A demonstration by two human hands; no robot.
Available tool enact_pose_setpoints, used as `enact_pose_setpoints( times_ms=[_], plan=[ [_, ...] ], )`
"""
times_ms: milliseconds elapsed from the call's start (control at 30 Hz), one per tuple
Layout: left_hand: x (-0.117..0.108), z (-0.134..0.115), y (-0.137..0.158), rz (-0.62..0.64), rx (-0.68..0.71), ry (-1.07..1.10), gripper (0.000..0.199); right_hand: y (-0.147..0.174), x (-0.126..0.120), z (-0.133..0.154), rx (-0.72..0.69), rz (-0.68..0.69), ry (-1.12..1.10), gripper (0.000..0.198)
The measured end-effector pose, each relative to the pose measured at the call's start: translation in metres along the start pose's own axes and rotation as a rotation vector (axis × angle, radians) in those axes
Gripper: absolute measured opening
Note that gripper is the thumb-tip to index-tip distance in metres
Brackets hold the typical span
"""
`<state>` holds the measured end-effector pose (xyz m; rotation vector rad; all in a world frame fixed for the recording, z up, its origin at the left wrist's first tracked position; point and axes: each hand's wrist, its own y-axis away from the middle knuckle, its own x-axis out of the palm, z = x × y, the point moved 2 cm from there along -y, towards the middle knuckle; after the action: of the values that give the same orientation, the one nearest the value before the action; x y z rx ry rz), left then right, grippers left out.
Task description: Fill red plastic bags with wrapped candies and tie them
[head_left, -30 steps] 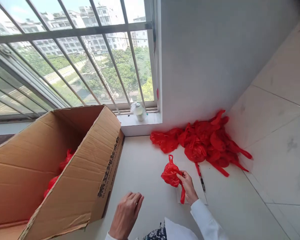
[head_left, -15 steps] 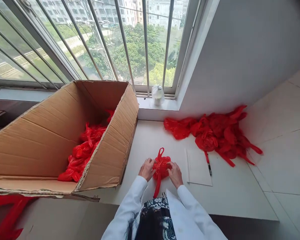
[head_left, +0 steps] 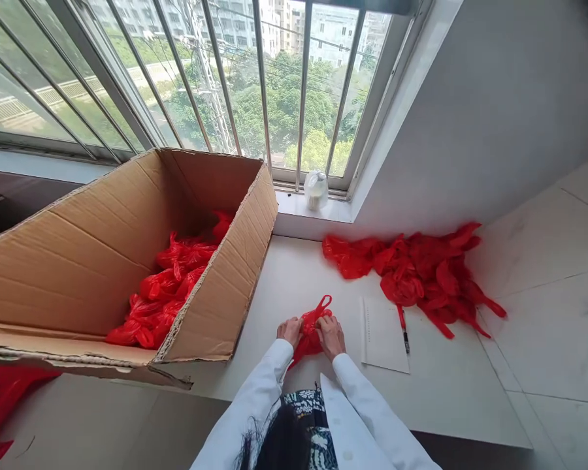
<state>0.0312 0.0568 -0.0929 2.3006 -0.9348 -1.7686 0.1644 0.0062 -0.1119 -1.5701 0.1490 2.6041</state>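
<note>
A red plastic bag (head_left: 310,321) lies bunched on the white table in front of me, one handle loop standing up at its far side. My left hand (head_left: 290,331) grips the bag's left side with bent fingers. On the other side, my right hand (head_left: 331,335) pinches the bag near its top, its fingers curled inward. What is inside the bag cannot be made out. To the left stands a large open cardboard box (head_left: 225,294) with several knotted red bags (head_left: 161,284) in it.
Loose red bags (head_left: 416,267) are heaped along the wall at the back right. A white notepad (head_left: 383,339) and a pen (head_left: 405,331) lie right of my hands. A small white bag (head_left: 316,189) sits on the windowsill. More red plastic (head_left: 10,405) shows at lower left.
My hands have come closer together over the bag, the right one moving inward onto it. The handle strip that hung toward me is no longer stretched out there. The view has shifted slightly.
</note>
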Motion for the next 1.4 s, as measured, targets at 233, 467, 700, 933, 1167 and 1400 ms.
enact_pose_setpoints(
  times_ms=[233, 467, 700, 933, 1167, 1400],
  plan=[
    [-0.030, 0.019, 0.002, -0.141, -0.042, 0.103, 0.011, 0.006, -0.034, -0.040, 0.118, -0.133, -0.070, 0.013],
    [-0.036, 0.036, 0.013, -0.191, -0.015, 0.127, 0.013, 0.022, -0.044, -0.082, 0.262, -0.201, -0.133, 0.028],
    [-0.021, -0.006, 0.008, -0.213, 0.172, 0.093, 0.044, -0.011, -0.037, -0.009, -0.090, 0.023, -0.293, 0.041],
    [-0.045, 0.004, 0.003, -0.286, 0.154, 0.176, 0.014, -0.023, -0.047, -0.006, 0.101, -0.116, -0.418, 0.026],
    [-0.082, 0.006, -0.007, -0.300, 0.196, 0.168, 0.028, -0.021, -0.082, -0.033, 0.333, -0.359, -0.548, 0.030],
    [-0.092, 0.007, 0.025, -0.109, 0.286, 0.038, 0.013, 0.013, -0.095, -0.055, 0.381, -0.314, -0.681, 0.023]
  ],
)
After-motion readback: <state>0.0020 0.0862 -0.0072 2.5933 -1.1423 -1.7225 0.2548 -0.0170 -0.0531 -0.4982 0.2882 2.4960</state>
